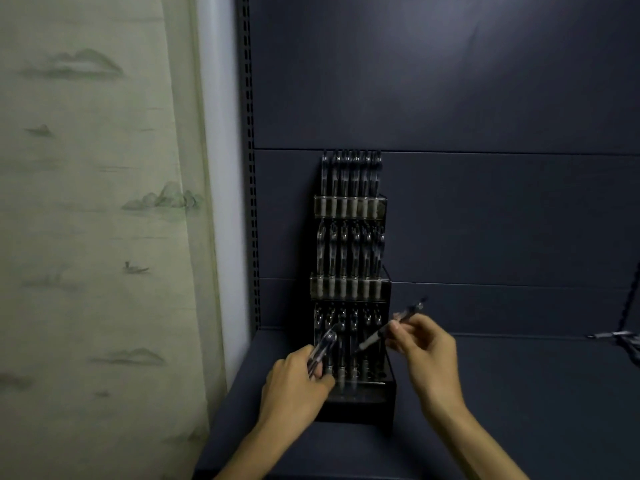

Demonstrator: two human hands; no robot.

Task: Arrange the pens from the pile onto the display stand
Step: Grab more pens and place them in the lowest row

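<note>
Display stand (pixel 349 403) sits on the dark shelf (pixel 485 393), against the back panel. Top and middle tiers look full of pens; the bottom tier holds some, but the light is too dim for me to count free slots.

My left hand (pixel 294 386) is low, right at the front left of the bottom tier, fingers curled around a small bundle of pens (pixel 322 351), their ends pointing up toward the stand. My right hand (pixel 426 348) is raised just right of the stand, fingers pinching a single pen (pixel 391 329), which lies on a slant, lower end aimed down-left at the bottom tier.

Step in hand, as I judge it: filling the bottom tier, one pen at a time.

Next move calls for tipping the single pen upright and finding an open slot (hard to pick out in this light) before lowering it in.

More pens (pixel 620 336) lie at the far right edge of the shelf, probably the pile.
</note>
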